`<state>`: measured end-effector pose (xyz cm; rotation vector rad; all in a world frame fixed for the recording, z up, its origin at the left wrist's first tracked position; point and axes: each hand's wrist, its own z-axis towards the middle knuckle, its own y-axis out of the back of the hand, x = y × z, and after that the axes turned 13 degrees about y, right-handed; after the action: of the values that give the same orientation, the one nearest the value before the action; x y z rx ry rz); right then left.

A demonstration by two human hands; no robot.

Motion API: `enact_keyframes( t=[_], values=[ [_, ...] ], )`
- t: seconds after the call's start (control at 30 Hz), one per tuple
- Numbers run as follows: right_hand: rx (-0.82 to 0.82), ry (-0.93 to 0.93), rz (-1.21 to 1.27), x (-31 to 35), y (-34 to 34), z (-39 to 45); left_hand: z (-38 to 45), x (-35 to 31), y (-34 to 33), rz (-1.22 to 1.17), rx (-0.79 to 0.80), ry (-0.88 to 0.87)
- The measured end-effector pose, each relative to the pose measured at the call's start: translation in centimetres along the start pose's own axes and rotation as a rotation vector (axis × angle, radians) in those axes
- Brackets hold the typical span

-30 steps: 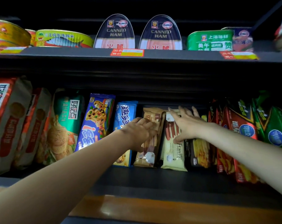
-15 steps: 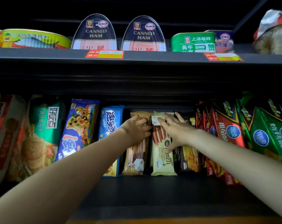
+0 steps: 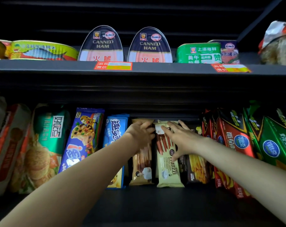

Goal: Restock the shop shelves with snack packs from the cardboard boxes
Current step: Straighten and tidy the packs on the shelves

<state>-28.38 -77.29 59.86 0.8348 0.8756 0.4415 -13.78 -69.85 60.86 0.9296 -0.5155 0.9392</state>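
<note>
On lower shelf (image 3: 155,202), left hand (image 3: 141,134) gripping tan pack (image 3: 142,166), right hand (image 3: 181,138) spread on "Franzzi" pack (image 3: 167,167), 2 "CANNED HAM" tins (image 3: 149,46) above

Lower shelf (image 3: 155,203): packs stand in one row. From left: biscuit bags (image 3: 40,149), cookie pack (image 3: 80,140), narrow cookie pack (image 3: 115,133), tan stick pack (image 3: 141,167), cream stick pack (image 3: 167,167), dark stick pack (image 3: 197,169), then cracker packs (image 3: 253,141). Left hand (image 3: 141,133) lies on the tan stick pack, right hand (image 3: 180,138) on the cream one. Upper shelf (image 3: 171,69) above carries ham tins (image 3: 125,45) centrally, between other tins.
</note>
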Motion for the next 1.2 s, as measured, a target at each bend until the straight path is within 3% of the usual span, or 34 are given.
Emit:
enact_keyframes(
  t=[0.23, 0.43, 0.57, 0.67, 0.87, 1.2],
  values=[
    [0.032, -0.086, -0.046, 0.6, -0.1, 1.5, -1.3, 0.5, -0.6, -0.228, 0.026, 0.066],
    [-0.016, -0.096, 0.108, 0.2, 0.2, 0.7, -1.6, 0.4, -1.1, -0.265, -0.003, 0.072],
    [-0.010, -0.059, 0.033, 0.7, -0.5, 0.3, -1.4, -0.8, -2.2, -0.196, 0.069, 0.058],
    [0.036, -0.026, -0.034, 1.8, -1.4, 0.3, -1.2, -1.8, -3.0, -0.186, 0.026, 0.100],
    [0.039, -0.030, -0.155, 1.9, -2.2, 0.6, -0.3, -3.3, -3.2, -0.357, -0.021, 0.235],
    [-0.004, 0.003, -0.056, 1.1, -0.9, -0.3, -0.7, -1.7, -2.3, -0.376, -0.025, 0.235]
  ],
)
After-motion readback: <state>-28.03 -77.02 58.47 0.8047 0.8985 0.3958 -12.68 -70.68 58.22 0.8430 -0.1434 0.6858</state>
